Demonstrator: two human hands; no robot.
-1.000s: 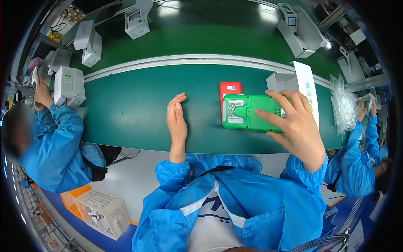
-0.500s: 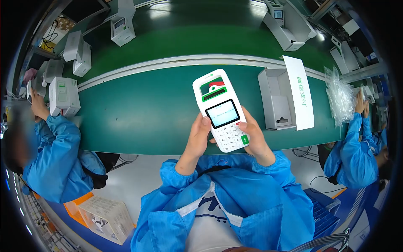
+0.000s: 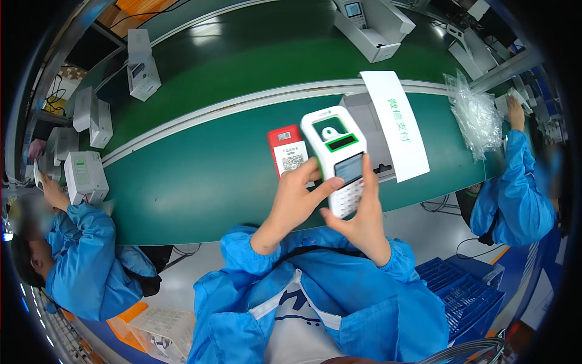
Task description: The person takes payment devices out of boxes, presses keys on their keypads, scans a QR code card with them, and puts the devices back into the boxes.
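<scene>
A white handheld payment terminal [image 3: 334, 136] with green trim, a small screen and a keypad is held above the table, tilted. My left hand [image 3: 296, 197] is closed on its left side, thumb across the front near the screen. My right hand [image 3: 365, 221] grips the right edge and the lower end, its fingers beside the keypad. A red rectangular item [image 3: 284, 136] with a white QR-code label lies just left of the terminal, partly behind my left fingers. Behind the terminal stands an opened white box [image 3: 362, 112], its lid [image 3: 394, 130] bearing green characters.
Clear plastic bags [image 3: 476, 115] are heaped on the green table [image 3: 200, 188] to the right. Beyond the white rail lies a green conveyor belt [image 3: 260, 51] carrying open boxes [image 3: 374, 36]. Co-workers in blue sleeves [image 3: 85, 233] sit at both sides. A closed white box [image 3: 85, 176] stands left.
The terminal has tipped and shifted right, overlapping the open box. The red item, earlier mostly hidden behind the terminal, now shows. My left thumb has moved across its front. The view has turned.
</scene>
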